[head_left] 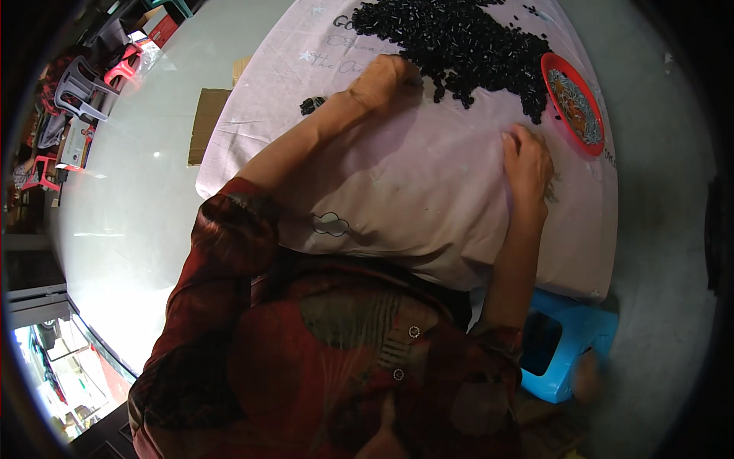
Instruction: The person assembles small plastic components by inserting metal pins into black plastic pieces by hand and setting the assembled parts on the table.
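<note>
A large heap of small black tube-like pieces [466, 46] spreads over the far part of the cloth-covered table. My left hand [386, 80] is at the heap's near left edge, back upward and fingers curled down; the fingertips and anything in them are hidden. Farther right, my right hand [529, 168] rests low over the cloth, its fingers bent in toward the thumb; what they hold, if anything, is too small to make out. A few thin pale metal pieces [555, 183] lie beside its wrist. Past it stands a red round tray [547, 73] holding many small silvery screws or pins.
A small cluster of black pieces [312, 105] lies left of my left forearm. The pink printed tablecloth [428, 183] reaches to my lap. Brown cardboard [208, 126] sits off the table's left edge. A blue plastic stool [573, 344] stands at lower right; chairs [80, 84] are at far left.
</note>
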Demonstrator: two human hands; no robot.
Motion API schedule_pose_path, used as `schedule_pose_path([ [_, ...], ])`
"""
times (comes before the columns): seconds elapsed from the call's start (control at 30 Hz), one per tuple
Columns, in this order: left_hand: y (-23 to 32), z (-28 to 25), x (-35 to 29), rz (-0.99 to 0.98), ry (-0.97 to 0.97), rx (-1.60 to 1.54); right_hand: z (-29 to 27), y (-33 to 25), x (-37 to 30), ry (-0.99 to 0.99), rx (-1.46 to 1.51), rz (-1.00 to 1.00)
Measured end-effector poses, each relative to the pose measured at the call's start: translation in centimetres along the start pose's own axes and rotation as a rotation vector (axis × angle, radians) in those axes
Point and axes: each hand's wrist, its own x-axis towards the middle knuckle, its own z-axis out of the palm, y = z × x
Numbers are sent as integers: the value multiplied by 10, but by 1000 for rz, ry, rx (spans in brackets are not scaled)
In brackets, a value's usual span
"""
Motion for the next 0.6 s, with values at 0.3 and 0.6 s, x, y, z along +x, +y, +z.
schedule_pose_path([
  [0.3,22,-29,-18,-522,-182,-1203,1,-11,-1,7,212,59],
  [0.6,37,-18,-43,-527,-185,-1492,-20,-85,-5,-264,1115,222],
])
